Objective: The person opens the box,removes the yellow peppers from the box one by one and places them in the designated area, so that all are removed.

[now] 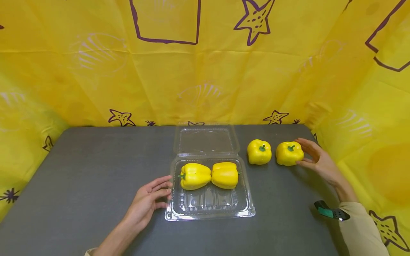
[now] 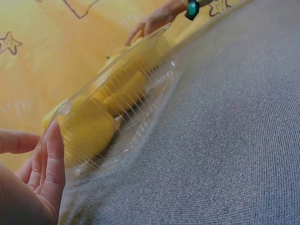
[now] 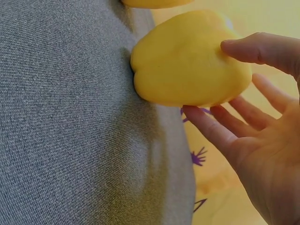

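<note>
A clear plastic clamshell container (image 1: 211,215) lies with its lid folded back. Inside, two yellow bell peppers rest on their sides, a left one (image 1: 194,176) and a right one (image 1: 225,175). My left hand (image 1: 148,202) holds the container's left rim, thumb and fingers on either side of it in the left wrist view. On the table to the right, my right hand (image 1: 321,165) grips the outer yellow bell pepper (image 3: 187,61), thumb on one side and fingers on the other. Another yellow bell pepper (image 1: 258,152) stands just left of it, stem up.
The transparent lid (image 1: 206,141) lies flat behind the container's base. A grey cloth-covered table (image 1: 105,170) carries everything. Yellow patterned curtain (image 1: 205,78) hangs behind and at both sides. A dark and green wristband (image 1: 331,211) is on the right forearm.
</note>
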Tool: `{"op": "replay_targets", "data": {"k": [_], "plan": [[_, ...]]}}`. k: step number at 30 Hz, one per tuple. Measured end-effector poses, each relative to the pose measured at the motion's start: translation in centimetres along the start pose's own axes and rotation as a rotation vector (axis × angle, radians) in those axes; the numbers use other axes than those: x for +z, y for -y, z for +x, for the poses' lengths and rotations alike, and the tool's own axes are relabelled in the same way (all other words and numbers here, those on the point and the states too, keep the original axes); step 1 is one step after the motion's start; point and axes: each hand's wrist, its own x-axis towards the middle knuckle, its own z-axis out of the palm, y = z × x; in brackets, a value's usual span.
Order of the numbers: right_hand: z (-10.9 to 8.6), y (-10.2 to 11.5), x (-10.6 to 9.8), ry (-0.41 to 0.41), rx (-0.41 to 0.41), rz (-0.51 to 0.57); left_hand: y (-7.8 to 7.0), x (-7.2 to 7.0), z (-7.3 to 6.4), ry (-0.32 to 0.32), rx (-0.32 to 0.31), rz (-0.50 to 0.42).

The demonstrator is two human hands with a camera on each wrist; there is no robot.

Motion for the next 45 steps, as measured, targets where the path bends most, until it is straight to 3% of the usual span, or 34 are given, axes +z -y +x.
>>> {"op": "replay_targets", "data": {"k": [11, 18, 24, 30, 33, 39, 45], "plan": [[0.1, 1.0, -0.3, 0.016, 0.054, -0.059, 0.0, 0.0, 0.0, 0.004, 0.0, -0.005], [0.4, 2.7, -1.1, 0.051, 0.079, -0.136, -0.2, 0.0, 0.0, 0.003, 0.003, -0.009], [1.0, 4.2, -1.2, 0.025, 0.11, -0.185, -0.1, 0.0, 0.0, 0.008, 0.004, -0.006], [1.2, 5.9, -0.5, 0.02, 0.149, -0.332, 0.0, 0.0, 0.0, 0.019, 0.011, 0.001], [1.3, 7.1, 0.1, 0.027, 0.105, -0.423, 0.0, -0.1, 0.0, 0.024, 0.011, 0.001], [2.0, 9.1, 2.2, 0.052, -0.098, -0.543, 0.1, -0.1, -0.1, 0.017, 0.008, -0.012], [2.1, 10.1, 4.0, 0.071, -0.217, -0.586, 0.1, -0.1, -0.1, 0.017, 0.007, -0.008]]}}
